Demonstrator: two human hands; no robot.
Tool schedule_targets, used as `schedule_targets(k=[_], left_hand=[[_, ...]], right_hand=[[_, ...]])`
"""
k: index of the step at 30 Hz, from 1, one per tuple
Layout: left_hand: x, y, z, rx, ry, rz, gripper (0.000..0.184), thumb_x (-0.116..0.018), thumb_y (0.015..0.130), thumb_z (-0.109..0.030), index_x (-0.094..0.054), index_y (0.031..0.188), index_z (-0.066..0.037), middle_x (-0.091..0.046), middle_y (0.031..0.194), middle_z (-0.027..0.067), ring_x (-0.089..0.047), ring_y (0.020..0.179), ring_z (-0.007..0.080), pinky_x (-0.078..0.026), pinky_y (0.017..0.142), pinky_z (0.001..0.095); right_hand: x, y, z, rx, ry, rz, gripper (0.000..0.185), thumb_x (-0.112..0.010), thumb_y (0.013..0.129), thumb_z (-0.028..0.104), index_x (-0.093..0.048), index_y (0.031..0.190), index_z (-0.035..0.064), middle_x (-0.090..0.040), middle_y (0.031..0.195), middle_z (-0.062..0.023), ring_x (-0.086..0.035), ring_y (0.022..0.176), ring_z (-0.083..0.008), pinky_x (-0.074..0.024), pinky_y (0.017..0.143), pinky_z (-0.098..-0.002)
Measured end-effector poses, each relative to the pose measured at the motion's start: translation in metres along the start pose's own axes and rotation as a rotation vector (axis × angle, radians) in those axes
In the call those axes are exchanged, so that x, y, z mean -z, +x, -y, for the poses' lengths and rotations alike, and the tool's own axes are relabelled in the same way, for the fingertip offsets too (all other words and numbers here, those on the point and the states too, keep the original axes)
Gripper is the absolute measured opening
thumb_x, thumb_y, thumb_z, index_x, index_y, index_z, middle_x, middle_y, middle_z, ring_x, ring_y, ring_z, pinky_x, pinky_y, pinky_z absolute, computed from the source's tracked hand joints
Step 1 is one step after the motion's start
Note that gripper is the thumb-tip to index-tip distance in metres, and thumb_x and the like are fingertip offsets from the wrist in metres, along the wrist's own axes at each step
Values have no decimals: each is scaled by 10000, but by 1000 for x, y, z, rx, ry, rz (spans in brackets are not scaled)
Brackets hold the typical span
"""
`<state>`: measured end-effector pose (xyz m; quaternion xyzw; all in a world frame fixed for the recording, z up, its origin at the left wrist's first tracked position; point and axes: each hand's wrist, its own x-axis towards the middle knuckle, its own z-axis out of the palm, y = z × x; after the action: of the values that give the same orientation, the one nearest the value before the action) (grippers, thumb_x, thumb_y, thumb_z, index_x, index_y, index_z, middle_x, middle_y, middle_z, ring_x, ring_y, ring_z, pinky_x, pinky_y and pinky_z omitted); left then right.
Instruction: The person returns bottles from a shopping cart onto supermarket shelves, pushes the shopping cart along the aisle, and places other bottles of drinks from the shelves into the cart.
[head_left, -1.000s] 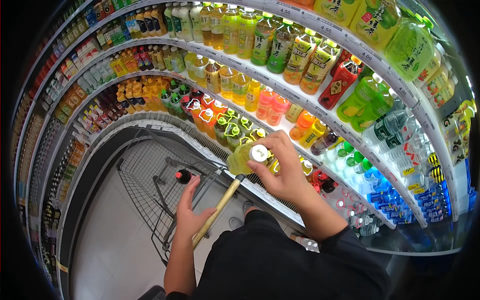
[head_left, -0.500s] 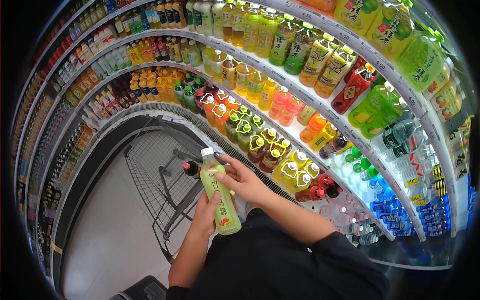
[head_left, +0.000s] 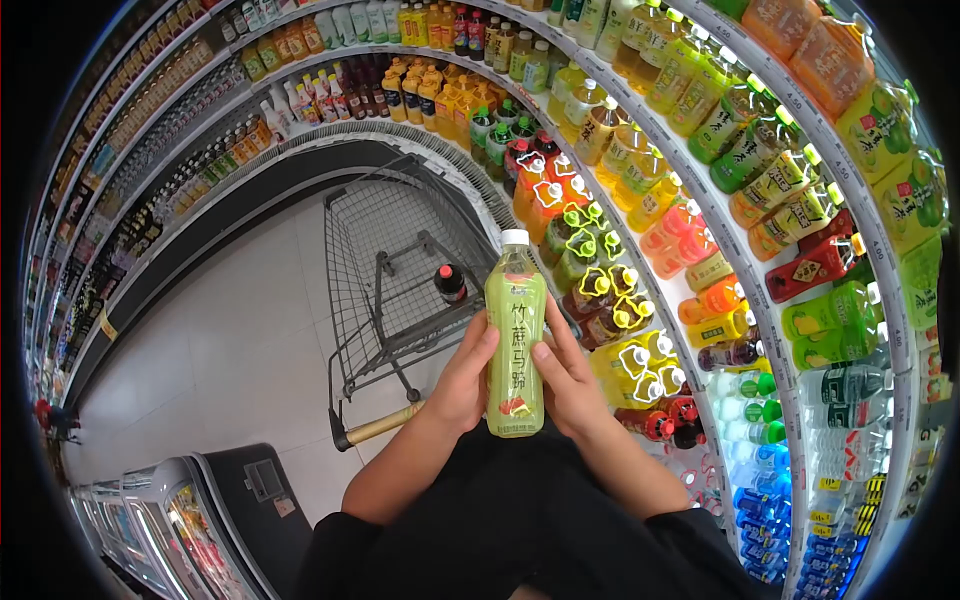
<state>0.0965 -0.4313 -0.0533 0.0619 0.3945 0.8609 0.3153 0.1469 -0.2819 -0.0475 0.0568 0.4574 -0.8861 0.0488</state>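
Note:
A bottle of light green drink [head_left: 517, 340] with a white cap and dark vertical lettering stands nearly upright in front of my body, its label facing me. My left hand [head_left: 463, 377] wraps its left side, the thumb along the label edge. On the other side my right hand [head_left: 570, 375] grips it, with the thumb on the front. Just beyond the hands is a wire shopping cart [head_left: 345, 300], with a dark bottle with a red cap [head_left: 451, 284] inside it.
The cart's handle [head_left: 382, 424] points toward me at the lower left. Curving around the right and back are store shelves [head_left: 880, 250] packed with drink bottles. Pale floor tiles [head_left: 240, 330] lie left of the cart. A glass-fronted display case [head_left: 185, 520] stands at lower left.
My view has turned left, so the cart and shelves sit farther right. My right hand has come down from the bottle's neck to its side. The bottle is now straighter, its label turned to me.

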Motion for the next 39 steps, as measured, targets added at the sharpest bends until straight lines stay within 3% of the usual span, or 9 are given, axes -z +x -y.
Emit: schedule_targets(k=[13, 19, 22, 24, 27, 39], left_hand=[[-26, 16, 8, -41, -1, -87, 545, -421, 1095, -390, -340, 1535, -80, -544, 1408, 100, -560, 1293, 214, -472, 1089, 423], [-28, 17, 17, -26, 0, -192, 643, -508, 1005, -313, -294, 1566, -82, -511, 1455, 122, -538, 1332, 250, -452, 1118, 437], [-29, 15, 26, -39, 2, -223, 725, -579, 932, -229, -275, 1574, -78, -487, 1478, 136, -512, 1364, 272, -438, 1136, 449], [-34, 11, 28, -60, 197, -209, 785, -619, 881, -127, -263, 1578, -66, -481, 1478, 144, -488, 1389, 278, -417, 1155, 460], [-32, 7, 31, -65, 164, -249, 830, -636, 848, -60, -248, 1582, -52, -490, 1469, 142, -496, 1386, 274, -420, 1153, 464], [-22, 12, 13, -111, 98, -251, 869, -651, 836, -122, -223, 1587, -40, -508, 1445, 159, -551, 1336, 276, -478, 1104, 451]], right_hand=[[25, 9, 23, -40, 21, 56, 715, -544, 1061, 113, -156, 1661, 116, -560, 1414, -160, -523, 1321, -211, -394, 1122, -367], [37, 16, 26, -83, 17, 125, 705, -546, 1065, 132, -168, 1659, 113, -576, 1405, -159, -535, 1309, -207, -388, 1128, -368], [48, 19, 18, -72, 24, 136, 692, -539, 1070, 134, -174, 1658, 110, -578, 1408, -158, -537, 1306, -202, -390, 1127, -362], [52, 20, 15, -94, 41, 145, 687, -534, 1072, 131, -175, 1657, 107, -579, 1408, -155, -539, 1302, -199, -393, 1123, -357], [54, 19, 14, -103, 46, 176, 674, -521, 1076, 106, -177, 1656, 101, -564, 1435, -152, -541, 1305, -194, -401, 1117, -349], [39, 40, 24, -80, -20, 283, 655, -470, 1084, 93, -154, 1657, 81, -525, 1469, -150, -490, 1359, -204, -353, 1153, -352]])
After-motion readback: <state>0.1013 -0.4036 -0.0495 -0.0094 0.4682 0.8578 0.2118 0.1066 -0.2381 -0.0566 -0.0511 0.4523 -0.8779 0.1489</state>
